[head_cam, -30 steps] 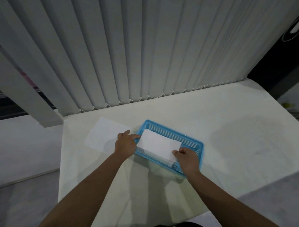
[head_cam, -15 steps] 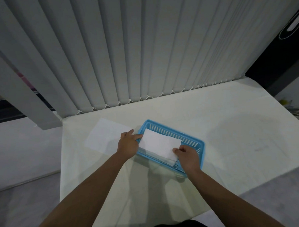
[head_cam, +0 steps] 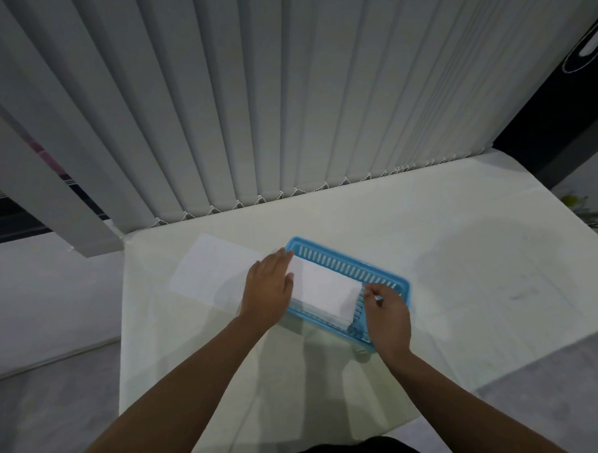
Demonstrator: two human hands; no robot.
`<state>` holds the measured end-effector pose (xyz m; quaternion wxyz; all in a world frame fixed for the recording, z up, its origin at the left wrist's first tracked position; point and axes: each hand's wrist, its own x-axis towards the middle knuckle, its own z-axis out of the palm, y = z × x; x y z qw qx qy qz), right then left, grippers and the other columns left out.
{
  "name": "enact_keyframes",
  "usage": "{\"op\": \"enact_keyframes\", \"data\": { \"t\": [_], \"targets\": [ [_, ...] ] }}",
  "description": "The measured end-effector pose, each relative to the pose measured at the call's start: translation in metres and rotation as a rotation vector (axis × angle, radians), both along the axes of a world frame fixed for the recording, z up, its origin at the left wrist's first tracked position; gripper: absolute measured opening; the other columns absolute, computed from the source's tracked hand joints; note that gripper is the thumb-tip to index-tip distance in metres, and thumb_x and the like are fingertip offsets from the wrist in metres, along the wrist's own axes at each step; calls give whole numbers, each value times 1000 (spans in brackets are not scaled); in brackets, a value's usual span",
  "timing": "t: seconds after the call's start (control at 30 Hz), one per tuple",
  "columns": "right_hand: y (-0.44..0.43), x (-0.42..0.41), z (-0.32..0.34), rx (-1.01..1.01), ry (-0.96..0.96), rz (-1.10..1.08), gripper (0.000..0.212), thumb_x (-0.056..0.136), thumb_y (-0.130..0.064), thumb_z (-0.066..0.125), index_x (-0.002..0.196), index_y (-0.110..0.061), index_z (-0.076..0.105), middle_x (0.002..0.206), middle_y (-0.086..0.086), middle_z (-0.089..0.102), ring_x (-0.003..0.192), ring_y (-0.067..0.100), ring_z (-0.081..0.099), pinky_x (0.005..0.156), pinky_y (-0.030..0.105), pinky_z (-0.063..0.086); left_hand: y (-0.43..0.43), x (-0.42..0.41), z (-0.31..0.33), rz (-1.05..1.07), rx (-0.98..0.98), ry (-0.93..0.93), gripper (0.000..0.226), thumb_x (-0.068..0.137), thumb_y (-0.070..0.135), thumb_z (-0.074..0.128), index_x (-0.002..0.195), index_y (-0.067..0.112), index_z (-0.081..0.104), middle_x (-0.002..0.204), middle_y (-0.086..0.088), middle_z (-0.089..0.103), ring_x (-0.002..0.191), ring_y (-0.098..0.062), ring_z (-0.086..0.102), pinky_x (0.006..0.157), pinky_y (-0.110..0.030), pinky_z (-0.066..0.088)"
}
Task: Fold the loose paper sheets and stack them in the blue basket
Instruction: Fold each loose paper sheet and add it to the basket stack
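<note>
While the folded sheet point(head_cam: 325, 291) lies inside the blue basket point(head_cam: 349, 262), the left hand point(head_cam: 267, 286) rests flat, fingers together, at its left end; the right hand point(head_cam: 386, 312) pinches its right edge, likely squaring it. One loose sheet point(head_cam: 210, 273) waits just left of the basket.

Rectangular plastic basket point(head_cam: 351, 263): light blue, slotted walls. Folded paper sheet point(head_cam: 325, 291) and flat loose paper sheet point(head_cam: 210, 273): plain white. Table surface point(head_cam: 443, 253): cream. Vertical slat blinds point(head_cam: 296, 99): pale grey.
</note>
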<state>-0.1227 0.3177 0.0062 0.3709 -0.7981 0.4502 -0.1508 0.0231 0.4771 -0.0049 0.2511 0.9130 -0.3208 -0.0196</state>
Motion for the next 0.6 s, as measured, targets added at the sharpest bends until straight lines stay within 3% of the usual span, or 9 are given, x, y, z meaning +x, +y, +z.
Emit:
{"op": "enact_keyframes", "data": {
  "t": [0.07,0.13,0.23,0.33,0.43,0.6],
  "targets": [
    [2,4,-8,-201,98,243,35,95,-30,50,125,-16,62,133,6,60,123,27,54,105,39,39,-6,-5,-5,-122,162,7,69,88,45,8,148,19,31,156,-2,31,144,-19,29,119,-43,18],
    [8,12,-12,-352,296,479,60,95,-48,27,145,-17,39,155,5,35,142,26,32,117,43,21,-12,-5,-14,-218,318,19,81,82,54,-8,152,21,16,162,-1,13,150,-18,10,121,-43,4],
    [16,17,-20,-392,494,662,90,81,-68,-13,154,-19,5,163,1,0,150,22,-2,119,43,-3,-16,-2,-23,-286,461,22,89,78,63,-16,153,21,3,163,-3,-1,151,-20,-3,120,-46,-5],
    [16,15,-31,-399,551,705,102,67,-70,-28,153,-18,-5,163,2,-8,149,22,-11,118,46,-7,-14,1,-28,-310,508,32,92,74,68,-18,153,22,-5,163,-2,-8,150,-20,-9,118,-49,-8],
    [14,14,-36,-402,568,718,106,63,-71,-34,152,-19,-9,162,2,-12,149,22,-13,119,48,-7,-13,1,-28,-318,525,32,91,74,68,-16,152,23,-8,162,-3,-11,150,-22,-10,118,-51,-8],
    [14,13,-36,-408,555,723,93,75,-70,-20,152,-19,-10,162,2,-13,148,22,-15,116,48,-11,-12,3,-28,-306,531,46,93,73,72,-12,152,23,-9,162,-3,-12,150,-24,-8,118,-51,-6]
  ]
}}
